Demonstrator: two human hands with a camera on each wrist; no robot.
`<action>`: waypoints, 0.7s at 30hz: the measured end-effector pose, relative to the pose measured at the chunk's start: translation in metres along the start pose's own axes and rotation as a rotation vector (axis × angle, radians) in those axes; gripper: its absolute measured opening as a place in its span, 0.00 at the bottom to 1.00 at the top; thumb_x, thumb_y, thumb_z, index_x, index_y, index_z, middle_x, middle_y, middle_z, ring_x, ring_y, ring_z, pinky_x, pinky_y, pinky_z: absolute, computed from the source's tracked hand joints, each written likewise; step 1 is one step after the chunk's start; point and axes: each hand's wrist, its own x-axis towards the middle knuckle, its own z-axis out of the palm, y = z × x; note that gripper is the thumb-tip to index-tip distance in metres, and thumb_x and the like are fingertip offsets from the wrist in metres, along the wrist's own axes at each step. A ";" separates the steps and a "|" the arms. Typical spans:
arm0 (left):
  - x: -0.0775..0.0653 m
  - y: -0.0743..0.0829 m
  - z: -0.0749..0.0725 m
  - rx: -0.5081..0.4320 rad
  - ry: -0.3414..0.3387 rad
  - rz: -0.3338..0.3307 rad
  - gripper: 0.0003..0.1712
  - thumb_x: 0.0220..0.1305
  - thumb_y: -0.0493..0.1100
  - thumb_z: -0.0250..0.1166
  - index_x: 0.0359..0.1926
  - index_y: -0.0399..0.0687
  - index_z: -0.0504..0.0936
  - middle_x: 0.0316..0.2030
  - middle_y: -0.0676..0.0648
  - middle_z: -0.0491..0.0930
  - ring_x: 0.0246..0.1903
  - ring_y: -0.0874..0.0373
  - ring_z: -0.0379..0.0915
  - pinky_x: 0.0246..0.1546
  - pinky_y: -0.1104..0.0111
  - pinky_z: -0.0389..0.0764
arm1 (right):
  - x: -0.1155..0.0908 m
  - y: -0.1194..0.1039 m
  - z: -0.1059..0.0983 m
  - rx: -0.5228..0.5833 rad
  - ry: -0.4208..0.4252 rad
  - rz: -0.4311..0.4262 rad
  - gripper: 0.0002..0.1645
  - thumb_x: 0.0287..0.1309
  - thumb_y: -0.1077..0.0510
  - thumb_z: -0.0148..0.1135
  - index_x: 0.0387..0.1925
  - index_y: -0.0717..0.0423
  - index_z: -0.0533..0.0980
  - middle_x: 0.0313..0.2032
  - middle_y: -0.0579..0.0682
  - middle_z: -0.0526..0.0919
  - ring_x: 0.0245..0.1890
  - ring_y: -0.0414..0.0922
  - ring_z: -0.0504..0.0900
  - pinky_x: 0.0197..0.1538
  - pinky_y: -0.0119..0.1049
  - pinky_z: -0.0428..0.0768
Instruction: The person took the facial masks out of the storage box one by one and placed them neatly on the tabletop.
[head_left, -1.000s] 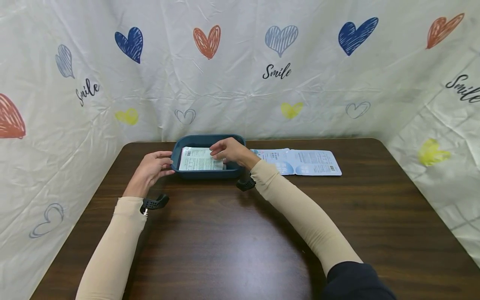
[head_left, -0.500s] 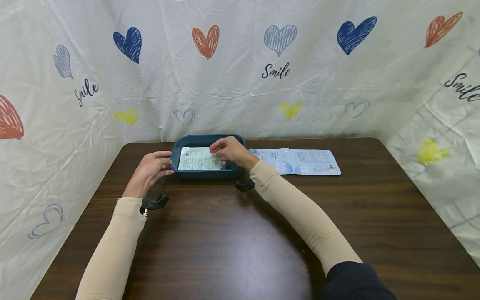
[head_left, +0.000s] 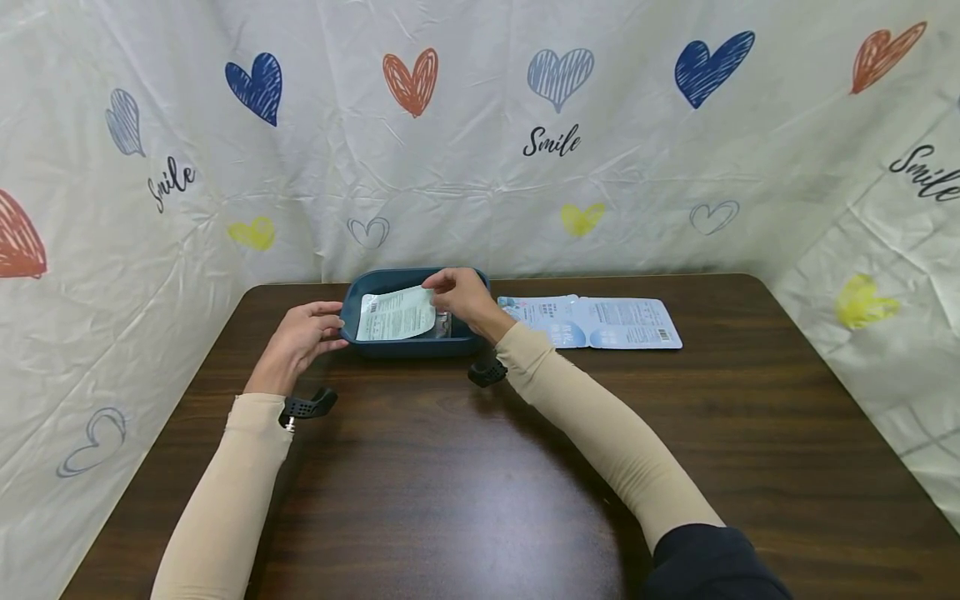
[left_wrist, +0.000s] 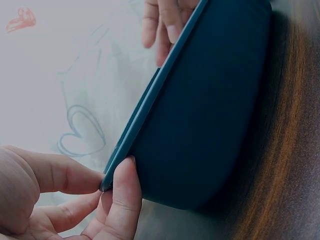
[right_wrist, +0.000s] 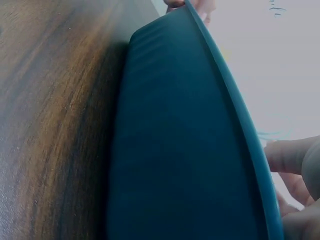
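Observation:
A dark blue plastic tray point(head_left: 408, 351) stands at the far edge of the table. My left hand point(head_left: 298, 342) pinches the tray's left rim between thumb and fingers, as the left wrist view shows up close. Inside lies a pale green printed flat sachet point(head_left: 395, 315), its right end raised and bent. Over the tray, my right hand point(head_left: 465, 302) pinches the sachet's upper right corner. Beneath the raised end shows a shiny, greyish packet point(head_left: 442, 326), mostly hidden. In the right wrist view the tray's wall point(right_wrist: 180, 125) hides the sachet.
Two light blue printed sachets point(head_left: 632, 324) lie side by side on the dark wooden table point(head_left: 465, 467), right of the tray. The right forearm partly covers the nearer one. A white curtain point(head_left: 480, 167) with hearts hangs behind the table.
The right hand has risen slightly, lifting the right end of the pale green sachet, which lay flat before. The greyish packet beneath has come into view. The left hand has stayed on the rim.

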 end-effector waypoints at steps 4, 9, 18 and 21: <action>0.000 -0.001 0.000 0.002 -0.001 -0.001 0.30 0.76 0.35 0.54 0.76 0.42 0.62 0.68 0.34 0.64 0.48 0.51 0.73 0.46 0.69 0.85 | 0.001 0.000 0.002 0.009 0.041 0.018 0.23 0.60 0.75 0.63 0.57 0.65 0.79 0.58 0.61 0.77 0.57 0.53 0.77 0.54 0.43 0.84; 0.000 -0.001 0.001 0.003 0.009 0.000 0.30 0.75 0.35 0.55 0.75 0.42 0.63 0.66 0.35 0.65 0.47 0.51 0.74 0.47 0.69 0.85 | 0.001 -0.002 0.002 0.100 0.018 0.078 0.39 0.59 0.76 0.63 0.71 0.63 0.66 0.64 0.62 0.73 0.60 0.57 0.79 0.55 0.45 0.84; 0.001 -0.002 0.001 0.010 0.021 0.007 0.29 0.75 0.35 0.55 0.74 0.42 0.65 0.66 0.36 0.66 0.48 0.50 0.74 0.46 0.69 0.85 | -0.002 -0.006 0.000 0.117 -0.107 0.149 0.27 0.64 0.70 0.64 0.64 0.67 0.72 0.52 0.62 0.85 0.50 0.53 0.86 0.53 0.45 0.85; 0.001 -0.003 0.001 0.010 0.017 0.012 0.29 0.75 0.34 0.54 0.74 0.41 0.65 0.65 0.36 0.67 0.48 0.51 0.74 0.46 0.69 0.85 | -0.004 -0.009 0.000 0.086 -0.162 0.149 0.26 0.67 0.67 0.63 0.64 0.66 0.72 0.52 0.62 0.84 0.47 0.52 0.86 0.51 0.47 0.86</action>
